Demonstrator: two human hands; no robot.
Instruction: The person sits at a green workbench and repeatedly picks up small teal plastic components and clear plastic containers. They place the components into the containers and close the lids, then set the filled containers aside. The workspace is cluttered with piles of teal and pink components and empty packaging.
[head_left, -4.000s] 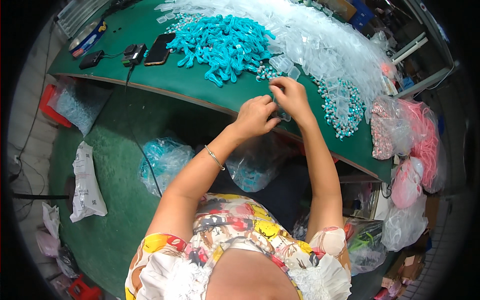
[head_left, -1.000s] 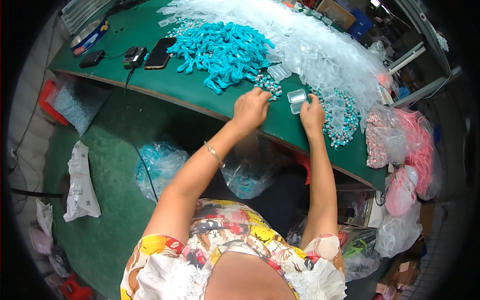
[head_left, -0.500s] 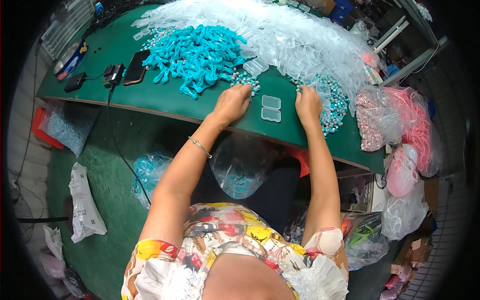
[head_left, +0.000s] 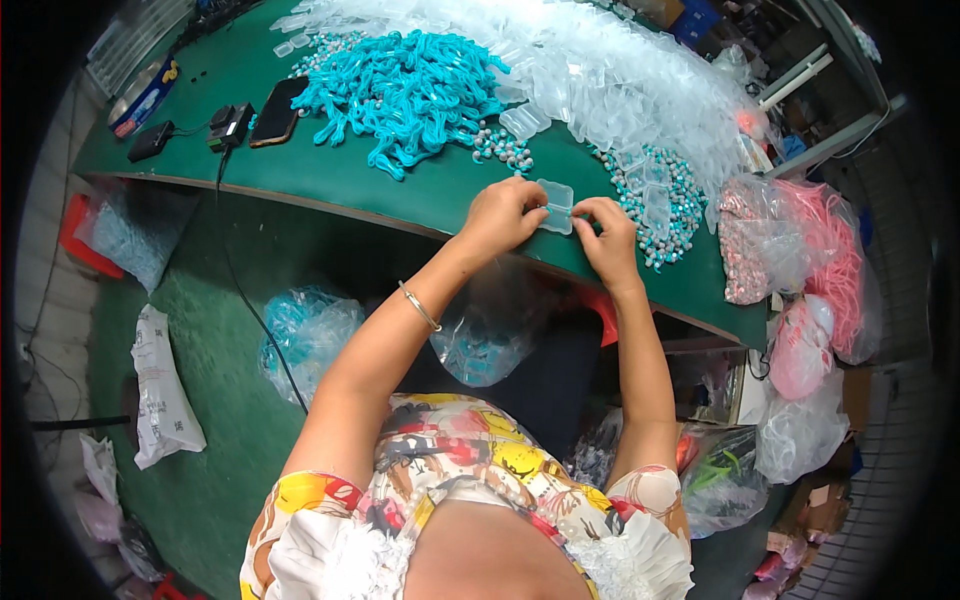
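Observation:
An opened clear plastic case lies flat near the table's front edge, between my hands. My left hand is closed in a pinch at the case's left side. Opposite it, my right hand pinches with thumb and forefinger at the right side. A speck of teal shows at the fingertips of each hand, seemingly one of the small teal pieces; its shape is mostly hidden. Right of my right hand spreads a pile of small teal-and-grey pieces with clear cases on it. A smaller cluster of such pieces lies beyond my left hand.
A heap of teal cords covers the table's left middle. Behind it rises a large mound of clear cases. A phone and a small black device lie left. Bags of pink cords hang at the right edge.
Both hands have left the piles of small pieces and come together at the open case. My left hand moved right and nearer; my right hand moved slightly left and nearer.

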